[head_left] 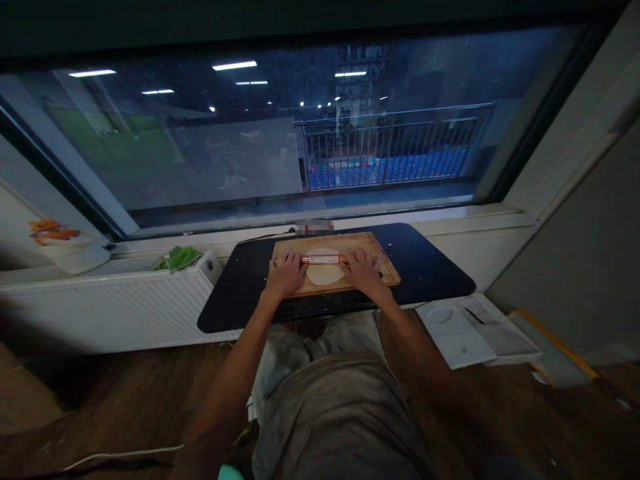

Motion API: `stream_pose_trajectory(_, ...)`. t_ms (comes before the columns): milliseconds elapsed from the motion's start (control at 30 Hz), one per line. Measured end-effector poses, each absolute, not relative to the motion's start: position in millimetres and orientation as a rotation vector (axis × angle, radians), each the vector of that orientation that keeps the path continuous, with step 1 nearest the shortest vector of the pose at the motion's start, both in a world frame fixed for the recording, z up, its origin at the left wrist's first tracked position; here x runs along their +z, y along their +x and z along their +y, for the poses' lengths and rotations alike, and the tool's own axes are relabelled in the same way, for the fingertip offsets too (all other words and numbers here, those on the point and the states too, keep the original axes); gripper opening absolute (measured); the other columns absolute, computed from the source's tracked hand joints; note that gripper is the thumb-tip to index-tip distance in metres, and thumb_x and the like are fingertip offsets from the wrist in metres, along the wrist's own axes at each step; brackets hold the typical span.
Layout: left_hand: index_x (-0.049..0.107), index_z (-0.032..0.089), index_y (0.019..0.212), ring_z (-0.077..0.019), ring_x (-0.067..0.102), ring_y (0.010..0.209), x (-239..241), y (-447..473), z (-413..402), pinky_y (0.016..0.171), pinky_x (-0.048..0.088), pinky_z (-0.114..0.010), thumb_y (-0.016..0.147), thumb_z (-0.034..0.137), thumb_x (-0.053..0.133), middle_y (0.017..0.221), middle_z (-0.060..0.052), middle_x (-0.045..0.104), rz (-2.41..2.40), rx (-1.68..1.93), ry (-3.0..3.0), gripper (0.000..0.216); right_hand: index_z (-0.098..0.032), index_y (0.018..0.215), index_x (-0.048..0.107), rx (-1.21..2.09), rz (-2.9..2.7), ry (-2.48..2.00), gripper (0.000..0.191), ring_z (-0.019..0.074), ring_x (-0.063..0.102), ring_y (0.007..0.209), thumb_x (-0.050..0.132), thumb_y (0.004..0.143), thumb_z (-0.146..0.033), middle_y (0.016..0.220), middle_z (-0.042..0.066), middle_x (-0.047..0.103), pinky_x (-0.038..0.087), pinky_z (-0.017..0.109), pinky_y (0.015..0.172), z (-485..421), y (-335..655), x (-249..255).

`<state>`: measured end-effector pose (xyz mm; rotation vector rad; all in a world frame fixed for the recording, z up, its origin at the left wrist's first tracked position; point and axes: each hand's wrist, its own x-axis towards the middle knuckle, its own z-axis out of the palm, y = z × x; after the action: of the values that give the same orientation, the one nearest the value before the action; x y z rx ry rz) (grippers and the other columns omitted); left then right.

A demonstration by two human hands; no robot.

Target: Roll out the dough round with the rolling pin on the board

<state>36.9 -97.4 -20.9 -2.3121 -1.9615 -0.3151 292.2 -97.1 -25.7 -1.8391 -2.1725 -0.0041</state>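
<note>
A wooden rolling pin with a printed wrap around its middle lies across a flat round of pale dough. Under the dough is a wooden cutting board. My left hand grips the pin's left end, and my right hand holds its right end; the fingers of both are closed over the pin and partly hidden. Dough shows on both the near and far sides of the pin.
The board rests on a black table against a window. To the left is a white radiator with a green bag on it and a white pot beyond. An open white box stands at the lower right.
</note>
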Motion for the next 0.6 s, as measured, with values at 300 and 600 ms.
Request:
stream_pose_trajectory(300, 0.044, 0.026, 0.169, -0.039, 0.042, 0.163, -15, 36, -79, 0.127, 0.035, -0.079, 0.119, 0.046, 0.023, 0.177, -0.017, 0.046, -1.922, -0.279, -2.389, 0.058, -0.039, 0.174, 0.044, 0.135, -2.151, -1.911, 0.059, 0.0455, 0.018, 0.172, 0.031, 0.119, -0.055, 0.188, 0.012, 0.028, 0.015, 0.091, 0.126, -74, 289, -16)
stream_pose_trajectory(600, 0.055, 0.023, 0.161, -0.0379, 0.033, 0.167, -8, 39, -41, 0.13, 0.024, -0.081, 0.118, 0.039, 0.027, 0.174, -0.018, 0.05, -1.911, -0.36, -2.331, 0.053, -0.036, 0.172, 0.049, 0.174, -2.143, -1.931, 0.062, 0.0434, 0.015, 0.174, 0.021, 0.12, -0.053, 0.189, 0.01, 0.026, 0.011, 0.091, 0.126, -21, 281, -5)
